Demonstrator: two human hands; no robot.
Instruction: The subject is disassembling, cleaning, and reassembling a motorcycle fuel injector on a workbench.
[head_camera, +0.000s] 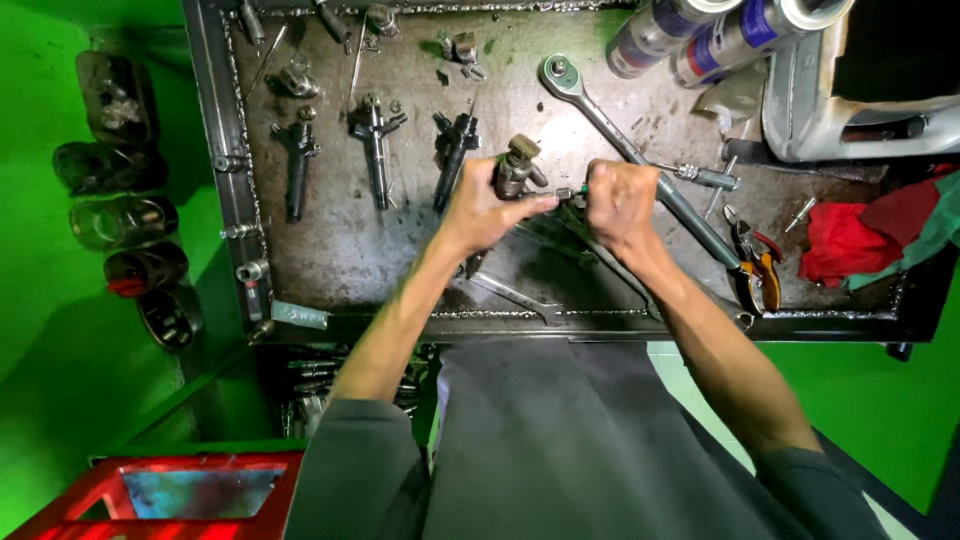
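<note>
Over the middle of a grimy metal tray bench (330, 250), my left hand (488, 205) grips a dark fuel injector (516, 170) with a tan cap on its top end. My right hand (620, 200) is closed around a small tool with a green handle (583, 188), and its tip meets a small fitting on the injector's side between the two hands. Both forearms reach in from the bottom of the view.
Three more injectors (372, 140) lie in a row at the tray's back left. A long ratchet wrench (610, 130) runs diagonally to the right, with pliers (758, 262), a red rag (850, 240) and spray cans (700, 35) beyond. A flat spanner (510, 295) lies under my arms.
</note>
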